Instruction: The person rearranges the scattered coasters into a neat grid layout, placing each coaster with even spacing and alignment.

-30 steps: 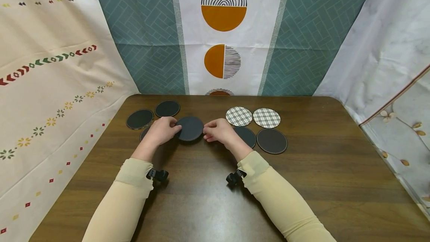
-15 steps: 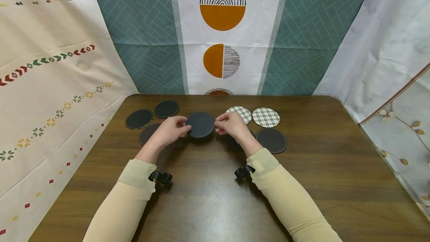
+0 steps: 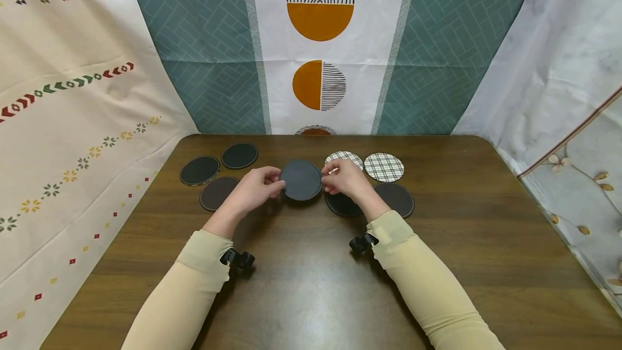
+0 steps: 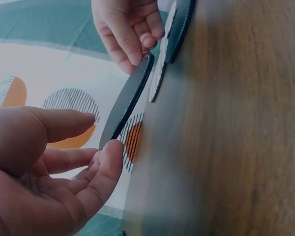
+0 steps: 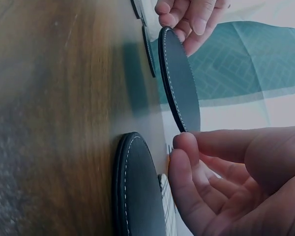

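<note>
1. Cream sleeves [image 3: 194, 274] lie nearest to us, reaching forward over the brown desk [image 3: 301, 296].
2. Our left hand [image 3: 255, 190] pinches the left edge of the dark coaster [image 3: 301, 180], thumb and fingertips closed in a light grip on its rim.
3. Our right hand [image 3: 345, 177] pinches the opposite edge the same way; the coaster hangs tilted just above the desk, between both hands.
4. Beside our right wrist lie two dark coasters [image 3: 394, 200], one partly under the hand.
5. Left of us sit three more dark coasters [image 3: 200, 170].
6. Farther off rest two plaid coasters [image 3: 384, 167], then the patterned backdrop [image 3: 320, 42].
</note>
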`<state>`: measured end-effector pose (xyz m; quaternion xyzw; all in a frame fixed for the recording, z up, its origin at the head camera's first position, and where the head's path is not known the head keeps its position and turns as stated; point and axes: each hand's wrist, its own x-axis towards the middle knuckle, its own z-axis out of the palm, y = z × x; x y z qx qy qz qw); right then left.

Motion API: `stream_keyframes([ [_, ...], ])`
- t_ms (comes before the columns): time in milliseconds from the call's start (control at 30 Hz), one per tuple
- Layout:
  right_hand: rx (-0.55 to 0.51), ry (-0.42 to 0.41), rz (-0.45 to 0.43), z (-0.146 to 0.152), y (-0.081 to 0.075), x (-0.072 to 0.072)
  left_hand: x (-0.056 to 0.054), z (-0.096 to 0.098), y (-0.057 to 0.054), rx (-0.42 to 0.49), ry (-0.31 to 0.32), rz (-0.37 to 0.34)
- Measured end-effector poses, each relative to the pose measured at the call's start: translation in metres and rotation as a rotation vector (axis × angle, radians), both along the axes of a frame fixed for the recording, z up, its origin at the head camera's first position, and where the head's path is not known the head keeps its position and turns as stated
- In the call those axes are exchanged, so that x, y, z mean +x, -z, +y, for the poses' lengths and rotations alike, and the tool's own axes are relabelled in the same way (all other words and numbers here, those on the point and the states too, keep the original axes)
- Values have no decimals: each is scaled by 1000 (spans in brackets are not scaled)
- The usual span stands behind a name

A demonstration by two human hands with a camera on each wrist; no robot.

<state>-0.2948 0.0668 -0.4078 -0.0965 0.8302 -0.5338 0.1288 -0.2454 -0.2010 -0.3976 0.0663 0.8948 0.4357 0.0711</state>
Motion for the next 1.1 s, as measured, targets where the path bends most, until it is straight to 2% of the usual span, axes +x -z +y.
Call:
stream_keyframes([
  [233,119,-28,38,3,2,-4,0,4,5,-16,-1,-2],
  [400,183,-51,45,3,4,-6,-2,7,9,-68,2,7],
  [733,276,-85,95,2,4,-3,-1,10,15,-168,25,-26],
  [1100,384,-104,147,1,10,-7,-1,14,19,-240,22,11],
])
